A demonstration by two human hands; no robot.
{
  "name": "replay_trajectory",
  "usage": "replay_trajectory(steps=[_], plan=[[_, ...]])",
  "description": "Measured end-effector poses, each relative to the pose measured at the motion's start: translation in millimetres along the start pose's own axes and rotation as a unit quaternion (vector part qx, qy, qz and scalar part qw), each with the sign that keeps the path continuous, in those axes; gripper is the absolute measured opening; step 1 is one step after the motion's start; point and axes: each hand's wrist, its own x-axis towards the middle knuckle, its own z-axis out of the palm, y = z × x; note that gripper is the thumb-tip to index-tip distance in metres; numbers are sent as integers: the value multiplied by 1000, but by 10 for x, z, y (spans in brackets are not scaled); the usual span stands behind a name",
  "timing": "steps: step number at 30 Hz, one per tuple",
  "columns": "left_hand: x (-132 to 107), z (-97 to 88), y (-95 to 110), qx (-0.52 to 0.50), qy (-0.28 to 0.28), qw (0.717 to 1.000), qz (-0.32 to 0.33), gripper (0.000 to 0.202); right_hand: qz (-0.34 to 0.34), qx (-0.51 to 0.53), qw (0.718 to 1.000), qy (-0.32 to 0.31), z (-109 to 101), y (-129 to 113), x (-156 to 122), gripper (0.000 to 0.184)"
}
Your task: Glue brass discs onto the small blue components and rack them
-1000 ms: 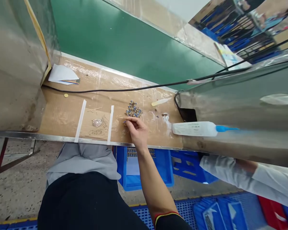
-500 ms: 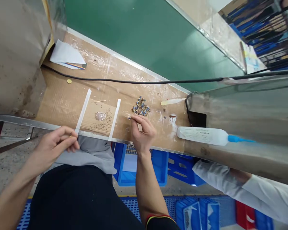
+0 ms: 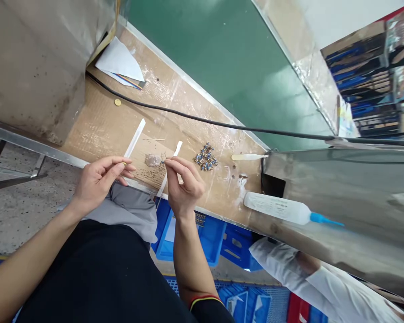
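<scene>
My right hand (image 3: 184,184) pinches a small blue metal part (image 3: 162,162) between thumb and fingertips, just beside a clear blob (image 3: 153,160) on a cardboard pad (image 3: 143,150). Tiny brown pieces (image 3: 154,173) lie scattered around the blob. My left hand (image 3: 102,179) is closed in a pinch at the pad's left front edge. A bit of something yellowish shows at its fingertips, too small to name. To the right of my right hand sits a pile of small blue and brass parts (image 3: 206,157).
White strips (image 3: 135,138) edge the pad, and a thin stick (image 3: 154,139) lies on it. A black cable (image 3: 188,115) crosses behind. On the right are a spatula-like stick (image 3: 249,157) and a white bottle with blue nozzle (image 3: 277,207). Blue crates (image 3: 210,237) stand below; a person's white sleeve (image 3: 343,287) is at lower right.
My right hand has moved left from beside the pile to the clear blob, carrying the small part. My left hand has come up and right to the pad's edge. The view has tilted.
</scene>
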Motion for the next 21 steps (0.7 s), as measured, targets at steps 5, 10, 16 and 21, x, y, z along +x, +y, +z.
replay_trajectory(steps=[5, 10, 16, 21], plan=[[-18, -23, -28, 17, 4, 1000, 2, 29, 4, -30, 999, -21, 22, -10, -9, 19], [-28, -24, -15, -10, 1, 1000, -7, 30, -20, -42, 998, -44, 20, -23, -12, 21], [-26, 4, -27, -34, 3, 999, -18, 32, 5, -60, 997, -52, 18, -110, 20, 21], [-26, 4, -59, -52, 4, 998, -16, 34, -4, -73, 996, -59, 28, -157, 31, 20]])
